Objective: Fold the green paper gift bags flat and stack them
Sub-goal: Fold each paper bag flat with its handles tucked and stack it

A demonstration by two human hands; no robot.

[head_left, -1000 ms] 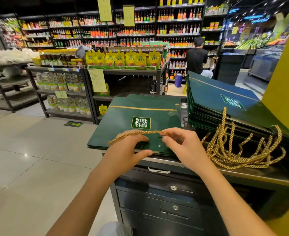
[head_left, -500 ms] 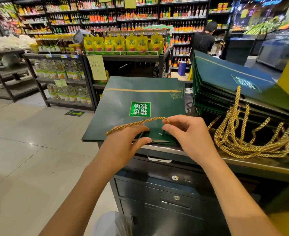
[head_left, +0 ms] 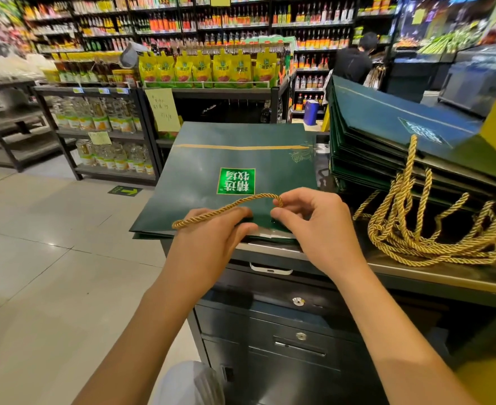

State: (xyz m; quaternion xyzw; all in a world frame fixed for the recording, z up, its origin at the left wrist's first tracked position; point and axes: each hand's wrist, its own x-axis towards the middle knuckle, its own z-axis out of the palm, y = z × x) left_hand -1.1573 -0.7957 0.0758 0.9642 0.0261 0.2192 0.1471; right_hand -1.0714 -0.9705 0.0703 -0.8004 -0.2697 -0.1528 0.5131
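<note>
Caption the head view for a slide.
Right hand pinches a gold cord; left hand presses the flat green gift bag.

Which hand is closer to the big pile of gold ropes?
Right. The right hand sits just left of the rope pile; the left hand is farther left, beyond it.

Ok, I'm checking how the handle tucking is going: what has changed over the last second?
The gold cord has bowed from nearly straight into an arch as the right hand, pinching its end, curled it upward. The left hand stays pressed on the flat green bag; the stack of bags is unchanged.
</note>
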